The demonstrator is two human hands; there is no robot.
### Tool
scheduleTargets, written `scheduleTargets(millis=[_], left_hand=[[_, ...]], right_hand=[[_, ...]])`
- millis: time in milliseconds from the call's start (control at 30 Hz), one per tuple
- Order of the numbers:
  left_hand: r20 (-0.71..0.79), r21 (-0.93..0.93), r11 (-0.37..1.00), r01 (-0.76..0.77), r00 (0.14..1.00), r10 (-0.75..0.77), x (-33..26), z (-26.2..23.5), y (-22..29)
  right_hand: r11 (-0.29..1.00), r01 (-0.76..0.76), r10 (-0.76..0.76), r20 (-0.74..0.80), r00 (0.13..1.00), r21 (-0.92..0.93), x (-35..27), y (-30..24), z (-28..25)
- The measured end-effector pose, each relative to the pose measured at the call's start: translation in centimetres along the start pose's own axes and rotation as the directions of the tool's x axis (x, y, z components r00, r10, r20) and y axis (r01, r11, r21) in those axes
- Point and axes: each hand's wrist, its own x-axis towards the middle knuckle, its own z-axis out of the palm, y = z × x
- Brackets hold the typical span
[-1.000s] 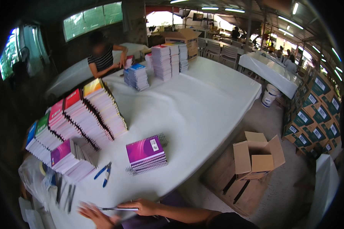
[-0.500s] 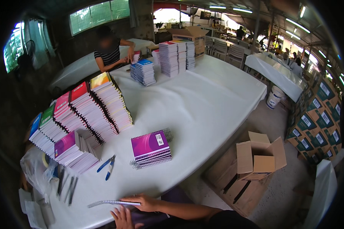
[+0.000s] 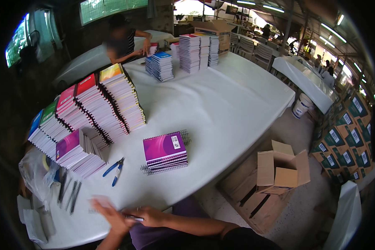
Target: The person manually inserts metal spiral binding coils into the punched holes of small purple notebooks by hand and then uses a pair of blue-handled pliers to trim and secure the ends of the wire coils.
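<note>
At the near table edge, my right hand (image 3: pixel 151 216) is closed around a thin notebook (image 3: pixel 134 218), seen nearly edge-on and mostly covered by my hands. A loose wire coil end (image 3: pixel 93 211) pokes out to the left, beyond my left hand (image 3: pixel 112 214). That hand is smeared by motion, its fingers stretched out over the coil side of the notebook. Ahead lies a short stack of purple spiral notebooks (image 3: pixel 164 146) with coil ends sticking out at its sides. Blue-handled pliers (image 3: pixel 113 170) rest left of this stack, and several loose wire coils (image 3: pixel 73 197) lie farther left.
Tall notebook stacks (image 3: pixel 112 102) in several colours line the left side, near a clear plastic bag (image 3: pixel 35 179). Across the table a person (image 3: pixel 123 41) handles notebooks beside more stacks (image 3: pixel 190 54). An open carton (image 3: pixel 279 168) sits on a wooden pallet (image 3: pixel 233 187) to the right.
My left hand has swung up and left across the notebook's coil side. The right hand has shifted slightly left and up with the notebook, which is now more covered. The view has tilted a little.
</note>
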Motion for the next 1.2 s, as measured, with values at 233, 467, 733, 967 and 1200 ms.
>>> scheduleTargets(millis=[233, 467, 733, 967, 1200], left_hand=[[-0.015, 0.262, 0.931, -0.254, 0.964, 0.267, 2.1, -0.1, 0.9], [0.314, -0.011, 0.972, -0.235, 0.922, 0.227, 3.8, -1.9, 3.7], [0.449, -0.129, 0.992, -0.008, 0.891, 0.066, 9.9, -4.5, 3.5], [0.502, -0.114, 0.988, -0.108, 0.852, 0.151, 11.6, -4.8, 3.8], [0.449, -0.049, 0.996, -0.08, 0.888, 0.093, 12.2, -4.3, 4.3]], right_hand=[[0.998, 0.063, -0.062, -0.079, 0.995, 0.02, 0.6, -0.6, -0.3], [0.968, 0.149, -0.099, -0.243, 0.965, 0.2, 1.3, 0.4, -1.9], [0.994, -0.019, 0.043, -0.229, 0.972, 0.107, 2.0, 0.2, -2.0], [0.994, -0.048, 0.068, -0.213, 0.975, 0.094, 2.0, -0.1, -2.0], [0.99, -0.062, 0.093, -0.261, 0.961, 0.123, 2.1, 0.3, -1.5]])
